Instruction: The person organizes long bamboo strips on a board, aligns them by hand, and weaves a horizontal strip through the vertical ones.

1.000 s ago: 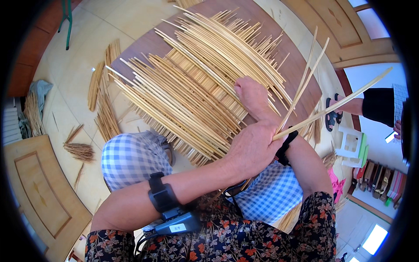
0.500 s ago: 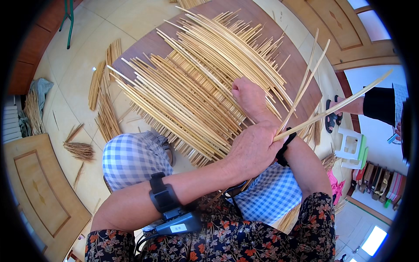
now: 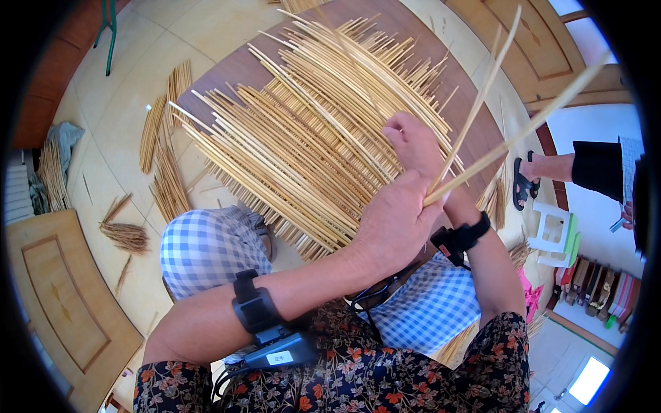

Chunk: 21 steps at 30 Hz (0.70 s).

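Note:
Several long pale straw strands [image 3: 482, 96] fan upward from the grip of my left hand [image 3: 389, 220], which crosses over my right wrist. Just beyond it, my right hand [image 3: 413, 144] has curled fingers over the woven straw mat [image 3: 289, 158]; a blurred thin strand rises from beside them, but what they hold is unclear. Long parallel strands lie across the mat, with uneven ends sticking out, on a brown board [image 3: 468, 82]. Black bands with devices [image 3: 255, 303] are strapped to both my forearms.
Straw bundles [image 3: 169, 186] lie on the tiled floor at left. My checked-covered knees [image 3: 206, 248] flank the work. At right are another person's sandalled leg [image 3: 554, 165], a white-green stool [image 3: 554, 234] and a low shelf of assorted items [image 3: 592, 282]. Wooden doors stand at the edges.
Both my hands have moved slightly up, my right wrist has turned, and the held strands have swung upward. A blurred thin strand now stands up beside my right fingers.

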Available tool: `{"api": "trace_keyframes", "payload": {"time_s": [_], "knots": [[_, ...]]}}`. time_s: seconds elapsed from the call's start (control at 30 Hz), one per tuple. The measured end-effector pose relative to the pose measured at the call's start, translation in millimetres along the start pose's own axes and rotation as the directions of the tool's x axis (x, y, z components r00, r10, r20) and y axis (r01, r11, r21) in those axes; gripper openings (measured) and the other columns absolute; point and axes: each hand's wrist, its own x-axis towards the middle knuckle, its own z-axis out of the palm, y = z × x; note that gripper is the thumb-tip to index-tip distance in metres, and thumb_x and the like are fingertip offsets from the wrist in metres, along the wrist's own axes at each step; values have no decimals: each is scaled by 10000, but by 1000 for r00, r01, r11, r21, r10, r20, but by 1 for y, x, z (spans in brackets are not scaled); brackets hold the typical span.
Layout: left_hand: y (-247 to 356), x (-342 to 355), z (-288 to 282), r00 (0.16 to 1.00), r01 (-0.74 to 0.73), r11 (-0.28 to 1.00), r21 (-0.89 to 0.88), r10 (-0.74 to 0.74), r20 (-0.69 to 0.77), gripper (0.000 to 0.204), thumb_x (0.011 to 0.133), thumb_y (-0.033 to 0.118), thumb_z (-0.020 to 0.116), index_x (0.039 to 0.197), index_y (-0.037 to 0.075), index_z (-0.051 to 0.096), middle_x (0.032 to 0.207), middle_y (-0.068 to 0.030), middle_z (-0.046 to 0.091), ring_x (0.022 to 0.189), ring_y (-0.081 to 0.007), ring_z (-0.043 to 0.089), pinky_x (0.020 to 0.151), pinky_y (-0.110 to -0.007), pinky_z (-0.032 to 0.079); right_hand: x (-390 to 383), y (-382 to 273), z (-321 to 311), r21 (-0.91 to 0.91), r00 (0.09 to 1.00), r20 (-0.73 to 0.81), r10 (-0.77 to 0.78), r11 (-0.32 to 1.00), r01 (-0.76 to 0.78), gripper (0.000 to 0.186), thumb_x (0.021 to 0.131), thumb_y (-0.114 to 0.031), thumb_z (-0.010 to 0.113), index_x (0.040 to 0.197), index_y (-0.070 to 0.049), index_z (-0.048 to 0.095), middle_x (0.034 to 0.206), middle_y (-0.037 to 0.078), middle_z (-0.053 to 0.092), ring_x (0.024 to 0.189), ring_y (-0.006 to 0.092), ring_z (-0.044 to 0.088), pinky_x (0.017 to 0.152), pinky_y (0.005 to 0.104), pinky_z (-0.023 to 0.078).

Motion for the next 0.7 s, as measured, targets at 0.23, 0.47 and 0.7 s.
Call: {"api": "trace_keyframes", "payload": {"time_s": [0.23, 0.47, 0.7], "knots": [[14, 10, -12, 946, -12, 960, -280, -80, -313, 226, 953, 213, 528, 1018, -2, 546, 755, -133, 578, 692, -248, 581, 623, -361, 460, -27, -4, -70, 768, 886, 465, 9, 494, -408, 107, 873, -100, 644, 943, -26, 612, 829, 40, 635, 675, 87, 601, 558, 182, 475], [-3, 7, -4, 957, -47, 987, -153, 1, -288, 175, 942, 160, 553, 982, -8, 574, 752, -105, 574, 637, -198, 582, 589, -311, 467, -41, -4, -56, 602, 806, 592, -14, 672, -431, 170, 860, -115, 656, 1011, -36, 647, 906, 61, 674, 787, 152, 644, 671, 255, 526], [-3, 4, 15, 982, -106, 994, 38, 111, -151, 257, 932, 199, 565, 829, -35, 537, 663, -140, 509, 554, -237, 534, 571, -377, 436, -25, 17, 4, 277, 891, 441, 104, 929, -245, 212, 824, -161, 624, 964, -1, 634, 785, 121, 647, 746, 222, 610, 707, 326, 494]]}}
